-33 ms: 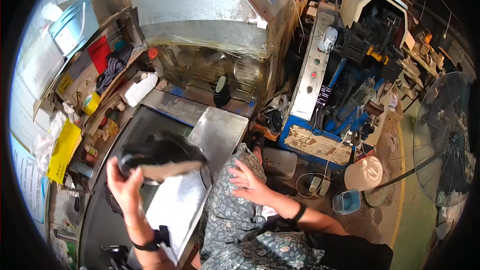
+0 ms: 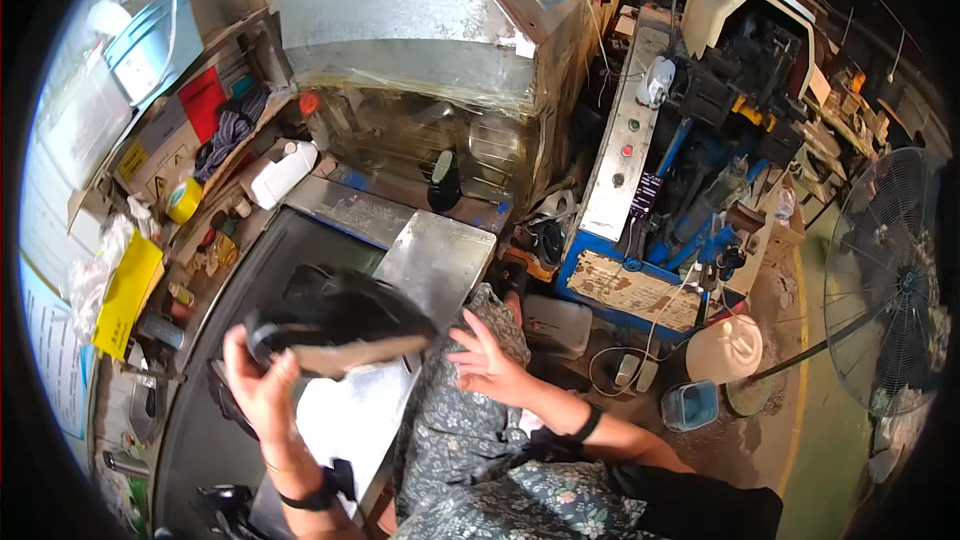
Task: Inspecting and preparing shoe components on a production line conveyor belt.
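Observation:
My left hand (image 2: 262,380) grips one end of a black shoe (image 2: 345,315) with a tan sole, thumb at the sole's edge. Motion blurs the shoe a little as it hangs above a metal plate (image 2: 355,410) and a dark conveyor belt (image 2: 215,400). To its right, my right hand (image 2: 490,365) is open, fingers apart and holding nothing, close to the shoe's other end with a small gap between. Below that hand lies the patterned cloth (image 2: 450,440) over my lap. More dark shoes (image 2: 230,510), partly cut off, lie on the belt at the lower left.
A metal-hooded machine (image 2: 400,10) stands ahead, with a dark shoe (image 2: 443,185) at its opening. A shelf on the left holds a white jug (image 2: 280,175) and yellow tape (image 2: 184,200). Right are a blue-framed machine (image 2: 640,290), a plastic container (image 2: 725,348), a blue tub (image 2: 690,406) and a fan (image 2: 905,280).
The shoe and my left hand have shifted slightly to the right. My right hand has moved a little upward and left, so the shoe's end and its fingers are closer together.

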A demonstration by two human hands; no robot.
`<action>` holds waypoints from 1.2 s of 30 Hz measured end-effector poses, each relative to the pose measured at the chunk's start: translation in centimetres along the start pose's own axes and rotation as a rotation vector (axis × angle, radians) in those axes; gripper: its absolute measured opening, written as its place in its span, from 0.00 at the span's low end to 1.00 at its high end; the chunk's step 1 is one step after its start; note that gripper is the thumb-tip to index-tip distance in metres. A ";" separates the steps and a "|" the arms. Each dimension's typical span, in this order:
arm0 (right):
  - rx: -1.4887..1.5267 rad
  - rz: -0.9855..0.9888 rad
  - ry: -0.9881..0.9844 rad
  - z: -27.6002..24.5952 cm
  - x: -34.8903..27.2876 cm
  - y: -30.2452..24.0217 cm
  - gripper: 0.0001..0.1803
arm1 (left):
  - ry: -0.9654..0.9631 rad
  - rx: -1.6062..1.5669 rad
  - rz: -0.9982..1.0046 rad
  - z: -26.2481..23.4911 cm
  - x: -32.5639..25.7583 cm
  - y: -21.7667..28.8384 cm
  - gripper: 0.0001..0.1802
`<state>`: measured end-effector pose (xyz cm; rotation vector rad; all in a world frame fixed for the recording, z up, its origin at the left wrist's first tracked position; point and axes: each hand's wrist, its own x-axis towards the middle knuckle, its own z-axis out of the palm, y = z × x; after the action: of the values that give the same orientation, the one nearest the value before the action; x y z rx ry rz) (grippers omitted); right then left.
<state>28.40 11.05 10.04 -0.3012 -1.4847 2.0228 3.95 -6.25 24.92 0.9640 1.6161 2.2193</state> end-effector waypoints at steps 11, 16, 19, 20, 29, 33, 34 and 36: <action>-0.414 -0.184 0.511 -6.5 -4.5 -7.9 0.18 | -0.653 0.093 -0.541 4.4 -15.2 -2.7 0.40; -1.191 -0.353 0.189 -2.6 -0.8 -5.8 0.07 | -0.705 0.568 -0.110 11.0 -12.1 -7.0 0.47; -1.200 -0.414 0.287 -2.8 -0.5 -2.5 0.19 | -0.761 0.204 -0.209 14.5 -9.6 -9.9 0.50; -1.079 -0.439 0.443 -3.5 -0.6 -1.5 0.27 | -0.721 0.210 -0.367 14.8 -10.3 -10.6 0.48; -0.754 -0.106 0.550 -4.5 -4.4 -2.5 0.25 | -0.431 0.462 -0.054 14.1 -15.5 -12.0 0.27; -0.720 -0.324 0.431 -0.5 -3.8 -5.4 0.15 | -0.364 0.727 0.194 12.8 -13.5 -8.1 0.46; -0.701 -0.348 0.357 0.3 -3.4 -5.8 0.14 | -0.336 0.726 0.172 12.4 -13.1 -7.4 0.46; -0.881 -0.466 0.292 1.1 -2.7 -6.4 0.12 | -0.336 0.650 0.065 11.2 -12.4 -6.6 0.41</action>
<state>32.18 9.83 15.89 -0.5102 -1.9428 0.8444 19.12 -2.05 16.29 1.4614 2.1854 1.4487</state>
